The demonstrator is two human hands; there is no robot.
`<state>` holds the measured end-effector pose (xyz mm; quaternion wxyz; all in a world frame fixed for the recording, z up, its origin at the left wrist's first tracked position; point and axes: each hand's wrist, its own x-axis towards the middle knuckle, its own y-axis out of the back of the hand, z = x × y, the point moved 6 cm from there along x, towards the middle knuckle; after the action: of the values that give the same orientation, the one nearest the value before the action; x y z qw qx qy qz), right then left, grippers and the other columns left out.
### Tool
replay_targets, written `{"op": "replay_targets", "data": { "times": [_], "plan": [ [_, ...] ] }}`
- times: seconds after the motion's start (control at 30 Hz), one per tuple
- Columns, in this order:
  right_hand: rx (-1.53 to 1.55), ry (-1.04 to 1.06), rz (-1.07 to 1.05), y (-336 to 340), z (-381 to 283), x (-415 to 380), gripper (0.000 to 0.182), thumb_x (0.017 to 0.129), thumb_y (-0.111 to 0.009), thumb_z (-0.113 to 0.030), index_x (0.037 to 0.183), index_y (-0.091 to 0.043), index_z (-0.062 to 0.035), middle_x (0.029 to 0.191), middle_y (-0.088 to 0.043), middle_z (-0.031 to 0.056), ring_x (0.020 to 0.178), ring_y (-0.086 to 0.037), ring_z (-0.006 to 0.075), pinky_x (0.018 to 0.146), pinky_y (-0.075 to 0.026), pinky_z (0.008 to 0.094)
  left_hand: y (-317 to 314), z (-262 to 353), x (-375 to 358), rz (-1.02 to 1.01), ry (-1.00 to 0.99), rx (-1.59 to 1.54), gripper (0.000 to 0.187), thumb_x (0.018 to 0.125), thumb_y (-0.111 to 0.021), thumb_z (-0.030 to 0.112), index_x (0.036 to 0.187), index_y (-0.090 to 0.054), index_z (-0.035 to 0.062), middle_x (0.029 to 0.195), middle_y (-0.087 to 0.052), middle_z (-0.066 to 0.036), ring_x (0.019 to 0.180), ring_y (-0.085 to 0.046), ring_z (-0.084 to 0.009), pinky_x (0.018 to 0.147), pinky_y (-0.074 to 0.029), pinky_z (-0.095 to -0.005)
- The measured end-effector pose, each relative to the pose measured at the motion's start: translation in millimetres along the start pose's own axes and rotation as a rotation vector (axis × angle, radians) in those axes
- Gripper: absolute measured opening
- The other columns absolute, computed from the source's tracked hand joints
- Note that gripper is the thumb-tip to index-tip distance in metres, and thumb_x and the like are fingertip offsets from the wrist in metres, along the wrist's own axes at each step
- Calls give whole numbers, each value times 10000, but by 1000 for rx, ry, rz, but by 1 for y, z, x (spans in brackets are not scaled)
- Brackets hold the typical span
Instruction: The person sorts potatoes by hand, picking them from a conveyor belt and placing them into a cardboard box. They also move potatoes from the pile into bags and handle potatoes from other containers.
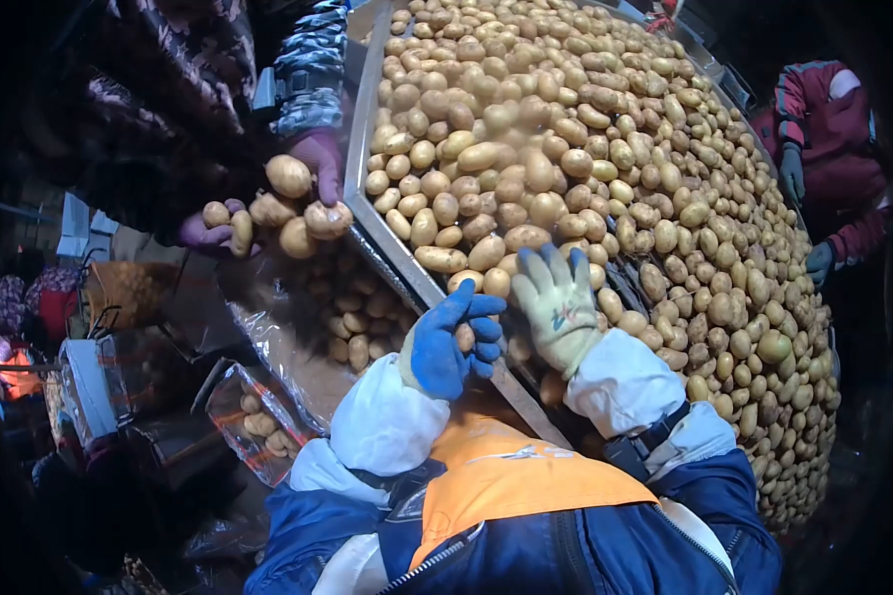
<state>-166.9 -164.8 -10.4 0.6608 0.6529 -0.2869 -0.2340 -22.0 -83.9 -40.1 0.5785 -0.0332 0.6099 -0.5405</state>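
My left hand point(446, 345), in a blue-palmed glove, is above the metal rim point(407, 273) of the sorting table. Its fingers curl around a small potato point(464, 338), only part of which shows. Further right, my right hand point(560, 309) rests back-up on the heap of potatoes point(526, 129). The fingers of its pale glove with blue tips are stretched out, and whatever lies beneath the palm is hidden.
At the left, a co-worker's purple-gloved hands point(318, 164) hold several potatoes point(296, 238) beside the rim. Below are a plastic-lined container of potatoes point(355, 322) and a clear bag of potatoes point(261, 421). Another person point(831, 164) stands across the heap at right.
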Motion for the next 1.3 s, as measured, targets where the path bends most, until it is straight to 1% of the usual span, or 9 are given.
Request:
{"op": "replay_targets", "data": {
  "times": [0.2,0.23,0.33,0.4,0.53,0.6,0.77,1.1,1.3],
  "plan": [
    [386,-72,200,38,23,-4,385,830,-804,-223,1177,-701,-95,1402,-634,163,1339,-567,388,1149,-393,561,0,-1,-8,-62,-32,25,504,1069,-601,569,1219,-704,100,855,-689,1,661,-630,-160,547,-498,-299],
    [532,-148,254,44,29,-6,478,784,-867,-196,1211,-691,-72,1331,-675,191,1198,-659,409,1026,-518,506,-2,-2,-8,-81,-30,67,512,1071,-594,580,1227,-700,104,856,-689,-1,662,-630,-155,545,-495,-298],
    [686,-154,200,72,27,-4,454,812,-830,-131,1233,-675,-57,1277,-700,209,1069,-711,415,890,-583,475,-15,-20,0,-224,139,-14,558,1067,-580,613,1263,-689,102,847,-685,-11,666,-646,-171,550,-515,-314],
    [656,131,198,86,1,1,495,814,-818,-97,1281,-662,-47,1270,-701,225,1007,-729,415,832,-600,461,-28,-22,-4,-154,38,150,571,1067,-573,622,1264,-691,100,848,-676,-15,685,-658,-180,567,-530,-322],
    [645,143,117,97,-25,-1,578,908,-780,-67,1449,-587,-5,1375,-677,217,1265,-672,376,1060,-545,448,-15,-17,-4,-139,-185,234,532,1043,-652,573,1236,-714,81,888,-673,-22,750,-671,-161,627,-534,-301],
    [1394,-270,-150,79,-26,-9,676,892,-673,52,1544,-497,19,1468,-618,219,1387,-603,325,1188,-465,432,-15,-9,-13,-218,-252,237,482,1021,-724,499,1254,-722,78,920,-688,1,754,-650,-114,636,-494,-263],
    [2159,-251,-143,59,-14,-9,768,948,-540,98,1668,-289,7,1643,-451,220,1557,-419,325,1295,-336,451,-8,-13,-21,-269,-249,330,452,977,-790,411,1282,-718,85,1024,-717,18,774,-630,-79,636,-448,-223],
    [1485,-191,-224,67,-37,-5,567,1021,-670,-64,1558,-510,20,1485,-618,154,1362,-588,209,1157,-473,361,-7,-4,-62,-145,-351,351,491,1017,-764,370,1413,-649,104,1065,-706,17,867,-662,-73,697,-538,-222],
    [1354,-192,-236,63,-67,-6,479,972,-767,-75,1428,-656,21,1222,-750,113,1098,-677,138,992,-540,297,23,-8,-77,-82,-434,353,337,1016,-758,436,1017,-713,102,798,-630,49,655,-593,-65,577,-474,-268]
  ]
}}
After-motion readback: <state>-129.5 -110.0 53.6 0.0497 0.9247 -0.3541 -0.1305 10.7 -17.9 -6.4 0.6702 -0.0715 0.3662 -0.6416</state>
